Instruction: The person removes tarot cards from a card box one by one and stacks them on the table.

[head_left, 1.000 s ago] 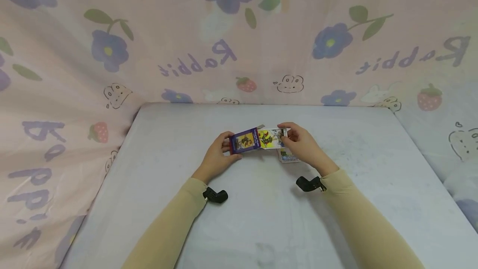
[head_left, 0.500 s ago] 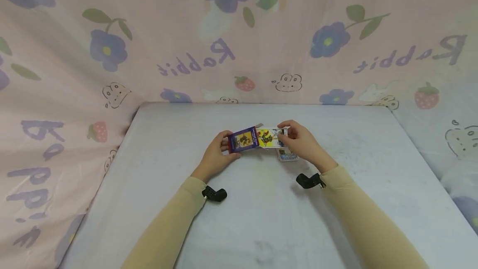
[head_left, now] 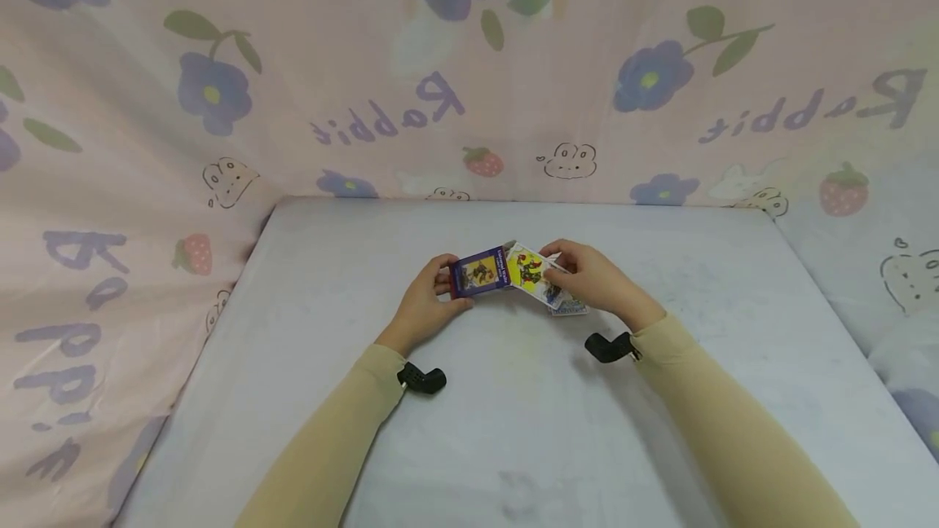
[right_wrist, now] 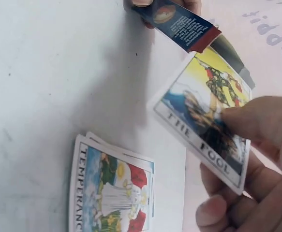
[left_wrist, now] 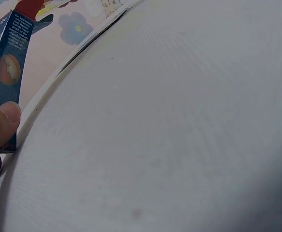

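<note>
My left hand (head_left: 424, 306) grips a dark blue tarot card box (head_left: 480, 274) at its left end, thumb on the lower edge. The box's flap end faces right, and its red inner flap shows in the right wrist view. My right hand (head_left: 597, 279) pinches a tarot card (right_wrist: 201, 116) marked "The Fool", thumb on its face. This card slants beside the box's open end; whether more cards lie under it I cannot tell. Below the right hand, a small stack of tarot cards (right_wrist: 114, 188) lies on the table with "Temperance" on top.
The white-covered table (head_left: 469, 430) spreads around both hands. A pink curtain (head_left: 513, 104) with flowers and rabbits hangs behind and at the sides. Each wrist wears a small black camera (head_left: 423, 380).
The Fool card was in line with the box's open end; now it is tilted, its right end swung down toward the stack. The left hand and box have barely moved.
</note>
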Tool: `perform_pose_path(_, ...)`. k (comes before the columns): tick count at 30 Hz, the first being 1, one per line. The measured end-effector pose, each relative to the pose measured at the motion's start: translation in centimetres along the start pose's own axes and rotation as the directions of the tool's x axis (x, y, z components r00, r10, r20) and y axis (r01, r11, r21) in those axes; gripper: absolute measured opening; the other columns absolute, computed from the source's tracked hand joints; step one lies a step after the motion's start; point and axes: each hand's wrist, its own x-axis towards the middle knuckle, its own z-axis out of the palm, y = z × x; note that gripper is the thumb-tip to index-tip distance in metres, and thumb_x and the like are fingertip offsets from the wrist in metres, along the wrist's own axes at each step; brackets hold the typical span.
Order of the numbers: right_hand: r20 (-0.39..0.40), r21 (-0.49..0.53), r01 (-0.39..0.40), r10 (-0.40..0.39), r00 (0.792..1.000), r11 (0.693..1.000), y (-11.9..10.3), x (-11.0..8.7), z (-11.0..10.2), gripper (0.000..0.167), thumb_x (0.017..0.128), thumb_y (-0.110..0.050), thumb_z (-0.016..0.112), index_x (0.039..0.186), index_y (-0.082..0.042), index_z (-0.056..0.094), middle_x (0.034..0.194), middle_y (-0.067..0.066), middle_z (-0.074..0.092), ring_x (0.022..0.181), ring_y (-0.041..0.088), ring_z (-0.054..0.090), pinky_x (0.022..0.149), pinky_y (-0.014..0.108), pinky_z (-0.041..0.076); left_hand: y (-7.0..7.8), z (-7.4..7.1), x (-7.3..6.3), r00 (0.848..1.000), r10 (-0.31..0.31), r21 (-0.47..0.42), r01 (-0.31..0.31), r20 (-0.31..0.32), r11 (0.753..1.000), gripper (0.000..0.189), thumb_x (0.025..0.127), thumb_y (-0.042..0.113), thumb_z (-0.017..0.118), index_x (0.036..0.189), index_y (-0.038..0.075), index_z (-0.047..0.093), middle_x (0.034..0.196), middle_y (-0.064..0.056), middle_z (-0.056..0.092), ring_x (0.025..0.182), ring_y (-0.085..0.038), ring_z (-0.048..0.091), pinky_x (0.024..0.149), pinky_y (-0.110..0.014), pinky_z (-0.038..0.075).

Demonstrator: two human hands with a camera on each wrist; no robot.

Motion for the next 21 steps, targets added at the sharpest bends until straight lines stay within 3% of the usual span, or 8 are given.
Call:
perform_pose_path(10, -0.016, 0.136, -0.025, 0.028, 0.999, 0.99, 2.0, -1.1, 0.2, 0.037, 0.094, -0.031, 0.064, 0.127, -0.017, 0.054, 0.088, 0.007, 0.064, 0.072, 0.021, 0.053, 0.059, 0.032, 0.043, 0.3, 0.0, 0.0, 1.0, -0.002, -0.004, 0.002, 0.005, 1.0, 0.074, 0.075, 0.027, 0.086, 0.135, 0.029, 0.044, 0.114, -0.001, 0.057, 0.103, -0.014, 0.062, 0.092, -0.034, 0.05)
perform_pose_path(15, -0.081, 0.209, -0.1, 0.119, 0.99, 0.973, 3.3, -1.9, 0.1, 0.041, 0.094, -0.034, 0.065, 0.128, -0.015, 0.052, 0.1, 0.01, 0.068, 0.086, 0.022, 0.06, 0.068, 0.032, 0.047, 0.7, -0.1, -0.1, 1.0, -0.011, 0.001, 0.011, 0.004, 1.0, 0.074, 0.075, 0.026, 0.085, 0.136, 0.029, 0.044, 0.114, -0.001, 0.057, 0.104, -0.014, 0.062, 0.093, -0.034, 0.049)
perform_pose_path(21, -0.152, 0.341, -0.207, 0.271, 0.95, 0.917, 4.2, -2.5, 0.2, 0.046, 0.096, -0.034, 0.061, 0.13, -0.008, 0.046, 0.113, 0.019, 0.064, 0.094, 0.023, 0.059, 0.076, 0.036, 0.05, 0.6, 0.0, -0.2, 1.0, -0.017, -0.002, 0.017, 0.007, 1.0, 0.074, 0.076, 0.026, 0.085, 0.137, 0.028, 0.043, 0.116, 0.0, 0.056, 0.104, -0.013, 0.062, 0.093, -0.033, 0.049)
